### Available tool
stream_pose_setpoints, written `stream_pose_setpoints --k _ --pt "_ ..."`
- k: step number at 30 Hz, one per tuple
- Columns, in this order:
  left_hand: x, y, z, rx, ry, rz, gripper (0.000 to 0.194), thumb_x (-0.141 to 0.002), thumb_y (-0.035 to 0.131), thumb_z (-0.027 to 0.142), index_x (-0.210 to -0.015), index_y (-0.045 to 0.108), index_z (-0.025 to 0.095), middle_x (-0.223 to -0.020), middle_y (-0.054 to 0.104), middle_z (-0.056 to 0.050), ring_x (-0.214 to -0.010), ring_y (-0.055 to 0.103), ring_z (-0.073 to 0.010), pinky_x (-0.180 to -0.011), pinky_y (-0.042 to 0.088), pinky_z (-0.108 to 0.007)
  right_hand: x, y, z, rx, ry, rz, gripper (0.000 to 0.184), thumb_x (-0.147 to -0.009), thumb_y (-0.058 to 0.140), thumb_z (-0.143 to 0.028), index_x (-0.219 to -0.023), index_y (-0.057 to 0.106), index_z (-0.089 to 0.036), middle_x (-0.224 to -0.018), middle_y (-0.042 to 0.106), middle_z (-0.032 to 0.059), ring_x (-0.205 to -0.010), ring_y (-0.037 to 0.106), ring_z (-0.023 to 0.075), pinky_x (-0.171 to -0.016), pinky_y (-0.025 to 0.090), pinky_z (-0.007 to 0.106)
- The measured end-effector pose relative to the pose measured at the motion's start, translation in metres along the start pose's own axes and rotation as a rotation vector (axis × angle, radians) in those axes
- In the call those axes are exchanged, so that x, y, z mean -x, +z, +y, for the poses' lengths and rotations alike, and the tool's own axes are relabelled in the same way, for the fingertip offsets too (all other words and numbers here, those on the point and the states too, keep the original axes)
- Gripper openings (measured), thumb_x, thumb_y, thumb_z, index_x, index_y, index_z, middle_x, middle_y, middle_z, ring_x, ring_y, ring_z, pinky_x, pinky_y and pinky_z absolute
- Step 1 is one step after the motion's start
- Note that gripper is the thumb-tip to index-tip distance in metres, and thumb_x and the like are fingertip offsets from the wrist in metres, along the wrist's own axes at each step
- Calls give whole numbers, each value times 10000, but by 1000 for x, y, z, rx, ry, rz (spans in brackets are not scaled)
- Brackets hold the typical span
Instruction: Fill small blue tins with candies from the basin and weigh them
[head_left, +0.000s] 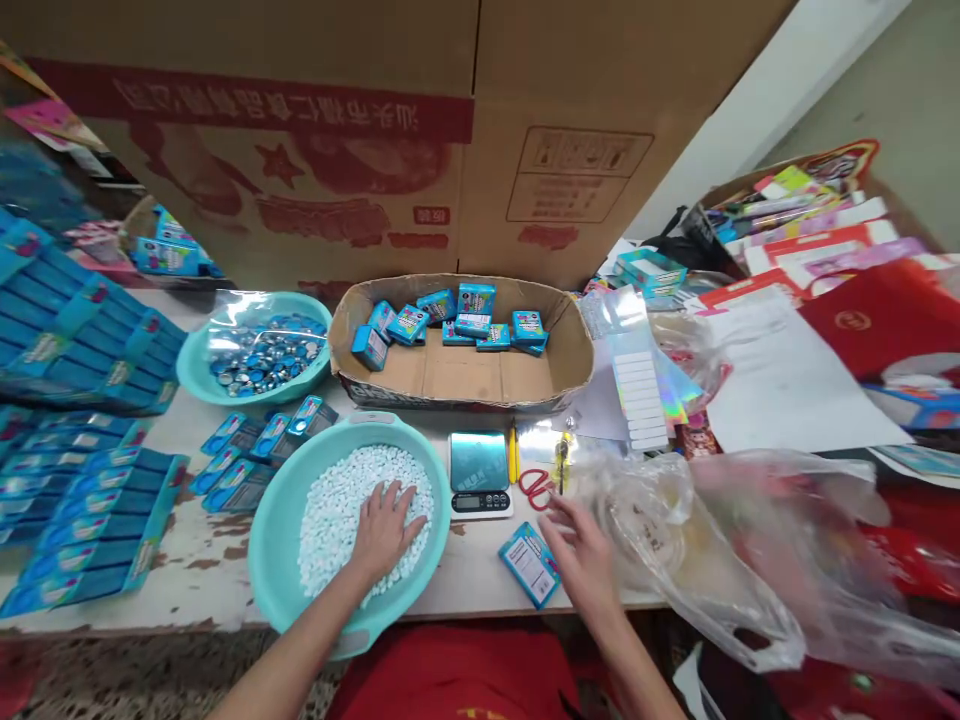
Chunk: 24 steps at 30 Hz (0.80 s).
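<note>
Many white pellets, too many to count, lie right under the left hand: fingers spread flat on the heap, nothing gripped. One teal basin holds them, its rim all round those fingers. Right hand: fingers loose, half curled, nothing grasped that shows. One blue box lies flat just beside its thumb, toward the left hand; can't tell if they touch.

Hidden or unclear: pellets beneath the left palm; right fingertips a bit blurred; plastic bags right of the right hand overlap, count unclear, blurred. Large carton far beyond both hands runs off the top edge. Blue cartons left of the left fingers cut off by the frame edge.

Counts: one scale between the hands; one pair of red scissors just ahead of the right fingers; one yellow stick past those. One cardboard tray beyond both sets of fingers, roughly ten small boxes in it, some overlapping. Second basin, ahead-left of the left fingers, with uncountable shiny blue pieces.
</note>
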<state>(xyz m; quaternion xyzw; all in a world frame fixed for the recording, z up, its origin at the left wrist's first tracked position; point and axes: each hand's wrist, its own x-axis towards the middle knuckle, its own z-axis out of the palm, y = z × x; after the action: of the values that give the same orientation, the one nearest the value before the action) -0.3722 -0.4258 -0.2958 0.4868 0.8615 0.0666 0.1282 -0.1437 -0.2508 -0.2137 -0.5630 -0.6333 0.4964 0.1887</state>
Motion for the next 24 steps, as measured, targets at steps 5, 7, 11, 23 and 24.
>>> stream_pose_setpoints --k 5,7,11,23,24 --pt "1 6 -3 -22 14 38 494 -867 438 459 -1301 507 234 -1384 443 -104 -1319 280 -358 -1036 276 -516 -73 62 -17 362 115 149 353 -795 575 -299 -1087 606 -103 -1130 612 170 -975 606 248 -856 446 336" --pt "1 9 -4 -31 6 46 490 -867 437 459 -1301 508 241 -1386 444 -98 -1329 269 -351 -1042 271 -513 -100 70 -16 372 165 124 278 -800 589 -322 -971 636 -108 -1013 648 144 -956 603 260 -828 441 345" --pt "-1 10 -4 -50 1 47 495 -864 436 457 -1307 500 243 -1387 444 -90 -1336 260 -339 -1045 270 -503 -116 71 -9 345 200 39 283 -842 586 -412 -820 613 -131 -786 633 10 -745 607 161 -723 477 321" --pt "-5 17 -5 -101 34 118 494 -847 469 452 -1280 534 221 -1363 459 -106 -1320 264 -354 -1021 299 -508 -120 20 2 355 225 286 162 -802 583 -330 -824 572 -170 -795 653 68 -744 617 208 -611 411 267" --pt "-5 17 -5 -97 34 119 493 -849 467 451 -1278 535 219 -1361 459 -109 -1323 258 -352 -1024 297 -506 -122 12 3 380 237 322 157 -807 576 -316 -849 572 -165 -829 650 92 -783 617 225 -635 414 282"
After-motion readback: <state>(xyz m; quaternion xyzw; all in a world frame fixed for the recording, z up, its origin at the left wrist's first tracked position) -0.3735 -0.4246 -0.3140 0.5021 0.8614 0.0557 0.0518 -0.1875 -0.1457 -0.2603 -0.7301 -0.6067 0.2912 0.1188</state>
